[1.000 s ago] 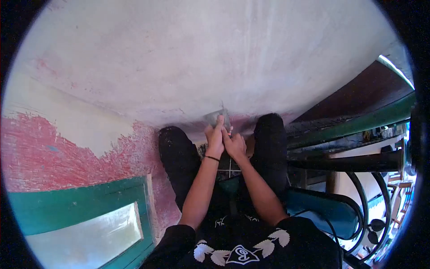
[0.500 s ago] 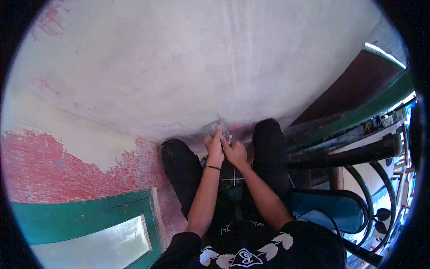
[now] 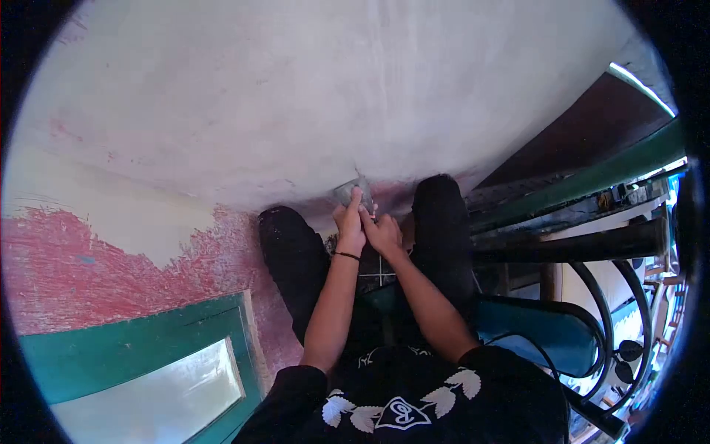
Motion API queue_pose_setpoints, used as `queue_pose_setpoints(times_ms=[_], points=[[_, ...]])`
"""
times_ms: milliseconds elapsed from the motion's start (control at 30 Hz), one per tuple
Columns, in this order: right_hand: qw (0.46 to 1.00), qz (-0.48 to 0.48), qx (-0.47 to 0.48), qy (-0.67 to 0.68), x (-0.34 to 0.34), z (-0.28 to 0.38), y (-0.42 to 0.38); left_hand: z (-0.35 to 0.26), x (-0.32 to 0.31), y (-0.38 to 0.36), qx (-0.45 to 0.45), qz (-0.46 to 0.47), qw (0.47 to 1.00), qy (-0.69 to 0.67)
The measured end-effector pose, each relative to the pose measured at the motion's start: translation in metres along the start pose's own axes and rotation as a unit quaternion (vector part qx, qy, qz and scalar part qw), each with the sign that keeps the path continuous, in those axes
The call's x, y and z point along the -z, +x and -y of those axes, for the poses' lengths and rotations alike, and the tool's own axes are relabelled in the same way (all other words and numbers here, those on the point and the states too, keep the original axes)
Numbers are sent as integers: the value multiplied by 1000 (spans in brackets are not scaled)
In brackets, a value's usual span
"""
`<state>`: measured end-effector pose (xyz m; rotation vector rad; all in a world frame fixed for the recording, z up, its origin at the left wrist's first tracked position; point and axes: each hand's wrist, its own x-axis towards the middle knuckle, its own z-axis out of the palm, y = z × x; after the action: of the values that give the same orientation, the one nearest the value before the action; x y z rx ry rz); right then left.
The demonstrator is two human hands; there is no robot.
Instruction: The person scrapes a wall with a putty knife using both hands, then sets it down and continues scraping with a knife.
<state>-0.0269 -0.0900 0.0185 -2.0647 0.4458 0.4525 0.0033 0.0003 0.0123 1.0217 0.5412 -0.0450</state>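
Between the person's knees, my left hand [image 3: 350, 226] is closed round a flat grey scraper [image 3: 349, 192], its thumb stretched along the tool. Close beside it on the right, my right hand [image 3: 384, 233] has its fingers closed against the same tool. The scraper's wide blade lies against the lower part of the wall [image 3: 296, 111]. That wall is whitish, with patches of red showing through. Fingers and palms hide the tool's handle. A dark band circles my left wrist.
At lower left, a green frame [image 3: 133, 344] surrounds a pale pane, below scraped red wall [image 3: 111, 281]. To the right are a blue padded seat [image 3: 536, 333] with curved black metal bars [image 3: 642, 311] and a dark red and green panel [image 3: 592, 140]. Black-clad knees flank the hands.
The view has shifted slightly, so the hands, knees and wall features appear a little higher. Both hands remain together on the scraper.
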Motion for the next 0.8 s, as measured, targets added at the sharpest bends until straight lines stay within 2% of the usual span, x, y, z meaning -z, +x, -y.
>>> queue_pose_setpoints(times_ms=[100,233,300,367,433,533,633,767,800], points=[[1000,-7,1,2,5,13,3,-7,-5,-1,-26,-13,1000,3],[1000,12,-13,-10,0,-2,5,5,-1,7,-17,-11,1000,-21],[1000,-7,-2,-7,-2,-4,4,10,1,6,9,-10,999,-30],[999,-32,14,-6,0,1,9,-12,-13,0,-12,3,1000,-26],[998,-53,27,-13,0,3,6,-8,-9,-4,-14,4,1000,-26],[1000,-1,-9,-19,-1,-2,8,4,-3,5,-18,-5,999,-35],[999,-26,-12,-15,-10,-9,8,-2,-7,-3,19,-47,999,-13],[999,28,-24,24,-6,4,-2,-5,-4,-6,-17,-45,999,24],[1000,12,-23,15,-9,0,1,-4,-4,-5,-20,-45,999,22]])
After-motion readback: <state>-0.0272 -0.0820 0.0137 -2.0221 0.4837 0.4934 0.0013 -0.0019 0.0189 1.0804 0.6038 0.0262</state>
